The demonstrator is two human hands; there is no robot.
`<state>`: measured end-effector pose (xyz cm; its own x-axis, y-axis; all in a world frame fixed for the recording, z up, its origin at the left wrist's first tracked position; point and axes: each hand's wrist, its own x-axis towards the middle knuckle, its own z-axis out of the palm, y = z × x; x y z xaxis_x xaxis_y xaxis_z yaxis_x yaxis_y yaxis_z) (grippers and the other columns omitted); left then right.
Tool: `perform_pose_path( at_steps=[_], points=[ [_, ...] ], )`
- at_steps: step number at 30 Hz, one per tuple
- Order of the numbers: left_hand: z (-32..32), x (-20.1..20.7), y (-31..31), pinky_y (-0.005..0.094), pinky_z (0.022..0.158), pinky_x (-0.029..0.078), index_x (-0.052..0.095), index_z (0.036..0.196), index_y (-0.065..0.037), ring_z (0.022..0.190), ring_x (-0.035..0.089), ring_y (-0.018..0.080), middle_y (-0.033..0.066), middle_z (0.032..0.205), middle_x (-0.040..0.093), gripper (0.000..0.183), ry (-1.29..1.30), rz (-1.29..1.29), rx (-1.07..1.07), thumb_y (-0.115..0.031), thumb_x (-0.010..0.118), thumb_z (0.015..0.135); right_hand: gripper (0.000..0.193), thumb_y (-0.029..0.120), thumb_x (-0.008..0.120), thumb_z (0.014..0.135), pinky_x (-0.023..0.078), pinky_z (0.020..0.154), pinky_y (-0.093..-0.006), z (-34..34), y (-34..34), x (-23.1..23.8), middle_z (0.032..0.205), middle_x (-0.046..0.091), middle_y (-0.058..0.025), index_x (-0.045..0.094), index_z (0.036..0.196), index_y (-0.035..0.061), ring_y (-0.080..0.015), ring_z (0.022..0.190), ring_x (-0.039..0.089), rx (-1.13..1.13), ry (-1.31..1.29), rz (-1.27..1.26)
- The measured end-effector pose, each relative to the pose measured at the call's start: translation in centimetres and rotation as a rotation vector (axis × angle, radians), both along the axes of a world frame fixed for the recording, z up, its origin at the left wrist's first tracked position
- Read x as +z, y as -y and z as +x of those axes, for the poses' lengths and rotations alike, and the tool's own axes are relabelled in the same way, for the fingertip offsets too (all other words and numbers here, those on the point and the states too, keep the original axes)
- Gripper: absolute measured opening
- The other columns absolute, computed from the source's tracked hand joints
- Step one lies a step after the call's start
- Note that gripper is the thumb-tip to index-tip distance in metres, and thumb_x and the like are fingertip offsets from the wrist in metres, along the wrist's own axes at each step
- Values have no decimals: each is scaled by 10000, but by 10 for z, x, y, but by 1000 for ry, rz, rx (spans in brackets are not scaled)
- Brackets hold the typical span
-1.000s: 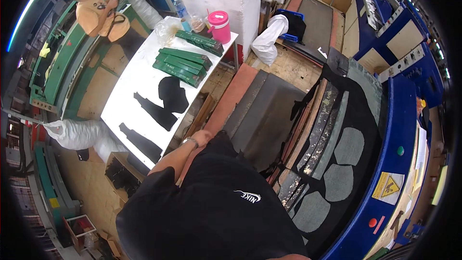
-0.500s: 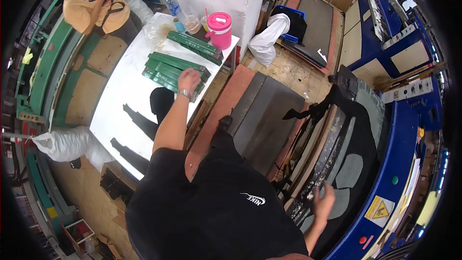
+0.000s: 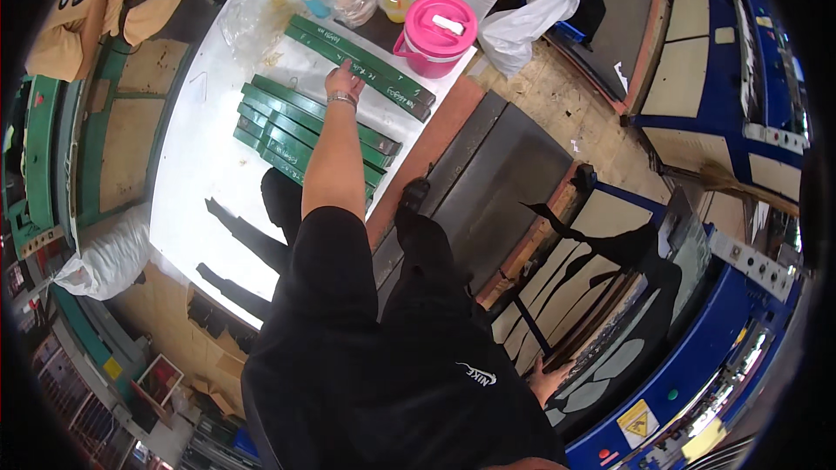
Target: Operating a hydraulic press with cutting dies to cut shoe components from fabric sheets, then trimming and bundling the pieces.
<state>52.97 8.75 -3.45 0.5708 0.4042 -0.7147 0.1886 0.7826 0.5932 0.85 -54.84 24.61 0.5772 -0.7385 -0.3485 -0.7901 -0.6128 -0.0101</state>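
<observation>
Paired green bars [image 3: 379, 78]: these are lying side by side on the white desk [image 3: 209, 152], slanting down to its right edge, with the pink jug [image 3: 440, 32] standing just beside them at the far right corner.
Bar handling: they are looking long, straight and stiff, probably fairly heavy for their width; the smooth, shiny faces may be slippery, and nothing is suggesting fragility.
Bar hold: the long sides near the middle are seeming best for balance; holding one end would probably be letting the other tip.
Other green bars [image 3: 296, 106]: these are lying grouped by the right edge, between the pair and the black cloth pieces [image 3: 248, 232].
Left hand [image 3: 343, 83]: its fingertips are touching the pair's near long side about midway; whether the grip is clamping or only resting, I cannot tell.
Right hand [image 3: 549, 380]: it is touching the end of the stacked boards [image 3: 601, 318]; how far its grip is opening, I cannot tell.
</observation>
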Motion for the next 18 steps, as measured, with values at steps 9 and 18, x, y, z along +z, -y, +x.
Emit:
perform_pose_path(
  at_steps=[9,18],
  points=[
    [15,-8,20,518,800,601,550,1247,-105,940,704,327,105,1097,679,337,220,-101,112,-57,689,943,1235,465,816,806,279,1185,-516,15,11,-8,1616,165,-318,-8,1597,-4,-494,1487,192,-146,-264,-81],
    [-46,52,63,425,734,574,584,1249,-124,871,652,230,92,1108,674,348,144,-18,246,-33,697,933,1211,457,817,799,206,1209,-537,11,9,-8,1592,176,-361,49,1565,-81,-522,1473,187,-187,-245,-99]
  ],
)
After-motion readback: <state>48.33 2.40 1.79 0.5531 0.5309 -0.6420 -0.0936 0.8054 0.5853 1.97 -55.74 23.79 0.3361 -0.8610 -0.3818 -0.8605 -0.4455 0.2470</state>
